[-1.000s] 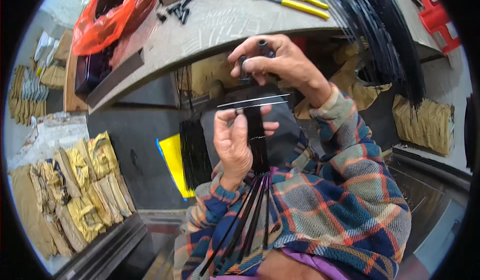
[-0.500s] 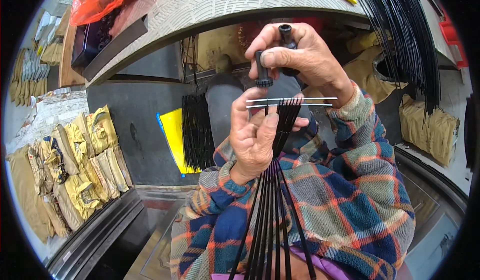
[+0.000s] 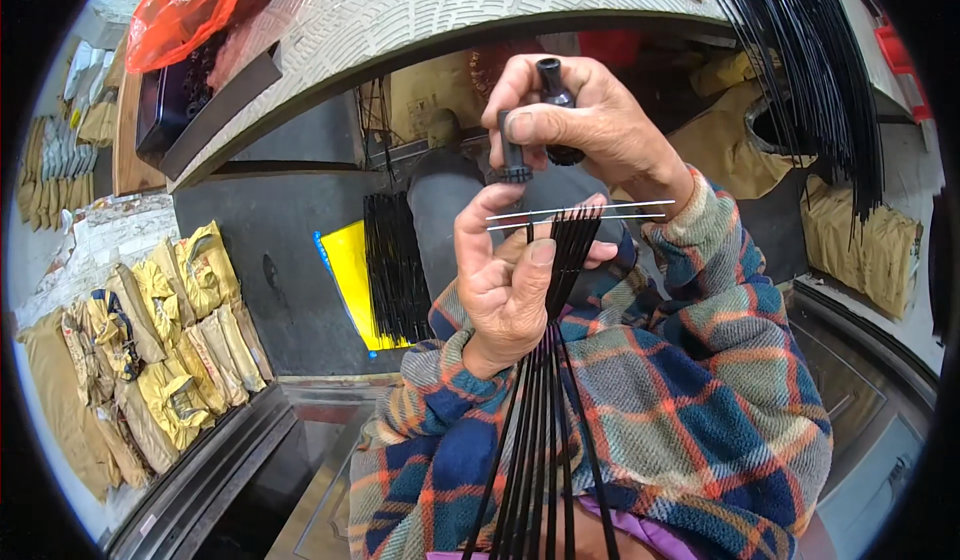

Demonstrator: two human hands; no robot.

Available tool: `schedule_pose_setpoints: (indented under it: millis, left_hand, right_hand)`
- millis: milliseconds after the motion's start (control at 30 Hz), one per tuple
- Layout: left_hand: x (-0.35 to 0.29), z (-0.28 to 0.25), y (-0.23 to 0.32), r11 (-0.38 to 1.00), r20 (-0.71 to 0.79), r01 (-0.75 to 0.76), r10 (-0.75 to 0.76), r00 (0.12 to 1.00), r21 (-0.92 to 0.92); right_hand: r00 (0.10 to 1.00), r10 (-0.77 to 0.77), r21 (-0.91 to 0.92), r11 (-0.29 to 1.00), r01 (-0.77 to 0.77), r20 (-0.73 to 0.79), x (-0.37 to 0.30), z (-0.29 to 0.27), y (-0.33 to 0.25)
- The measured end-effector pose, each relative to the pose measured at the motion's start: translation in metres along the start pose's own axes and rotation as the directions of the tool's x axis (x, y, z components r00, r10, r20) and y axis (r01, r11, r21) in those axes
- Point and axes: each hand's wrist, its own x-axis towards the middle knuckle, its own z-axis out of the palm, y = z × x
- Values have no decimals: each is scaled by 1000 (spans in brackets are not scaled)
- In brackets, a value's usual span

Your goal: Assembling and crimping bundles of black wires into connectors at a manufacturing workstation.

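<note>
My left hand (image 3: 505,300) is closed round a bundle of slim black umbrella ribs (image 3: 543,390), its thumb in front. The ribs fan out downward over my lap. Across their upper ends run two thin white wires (image 3: 635,205), sticking out to the right. Above, my right hand (image 3: 610,125) is closed on two black plastic pieces. One is an umbrella runner (image 3: 514,155), a tube with a toothed collar facing down, just above my left index fingertip. The other is a rounder black tubular fitting (image 3: 551,85), partly hidden by the fingers.
Ahead curves a patterned table edge (image 3: 420,35); an orange-red plastic bag (image 3: 185,20) lies at its left, long black rods (image 3: 820,70) overhang its right. Below stand more black rods (image 3: 395,270) beside a yellow sheet (image 3: 345,280). Wrapped packages (image 3: 160,350) lie at left.
My right hand has shifted slightly left with the two black pieces. My left hand keeps its hold on the ribs. The whole view has turned a little.
</note>
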Motion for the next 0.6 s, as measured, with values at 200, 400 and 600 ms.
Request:
schedule_pose_setpoints:
  millis: [200, 400, 600]
  left_hand:
    - [-1, 1, -1, 1000, -25, -5, 4, 1000, -21]
    - [1, -3, -6, 999, 65, -3, 6, 998, -39]
    - [2, -6, -6, 999, 42, -14, 16, 999, -45]
  right_hand:
    - [999, 36, -7, 999, -36, 3, 1, 2, -2]
    - [999, 32, -15, 999, -33, -13, 0, -2, 1]
    - [1000, 26, -88, 996, -25, 10, 3, 2, 1]
